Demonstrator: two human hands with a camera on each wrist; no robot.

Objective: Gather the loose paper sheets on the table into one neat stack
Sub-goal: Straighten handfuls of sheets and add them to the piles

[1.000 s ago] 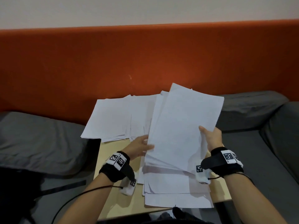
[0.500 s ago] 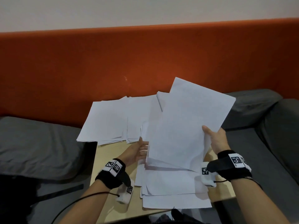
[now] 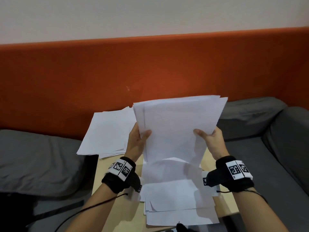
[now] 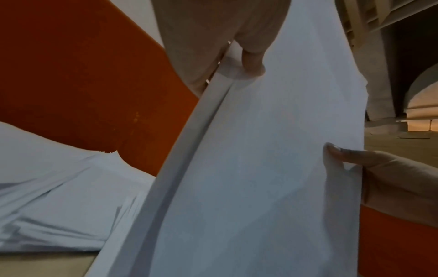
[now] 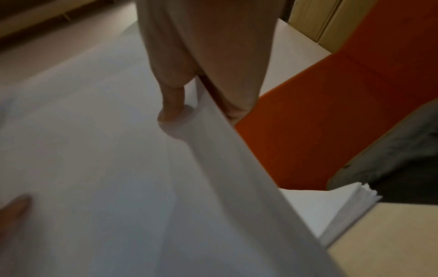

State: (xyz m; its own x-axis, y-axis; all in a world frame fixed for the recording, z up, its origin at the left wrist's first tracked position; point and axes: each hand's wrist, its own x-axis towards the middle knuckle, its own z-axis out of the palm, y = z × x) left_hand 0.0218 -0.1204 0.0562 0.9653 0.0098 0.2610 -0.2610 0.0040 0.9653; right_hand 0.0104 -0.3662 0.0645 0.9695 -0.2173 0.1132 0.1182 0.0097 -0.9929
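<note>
Left hand (image 3: pixel 137 143) and right hand (image 3: pixel 212 141) pinch the upright bundle (image 3: pixel 177 128) by its side edges, long axis vertical, directly above near sheets (image 3: pixel 177 203).

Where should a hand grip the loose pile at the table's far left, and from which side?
Likely the loose pile by its left overhanging edge, from the left: that side juts past the table, so fingers could slip underneath, thumb on top.
</note>
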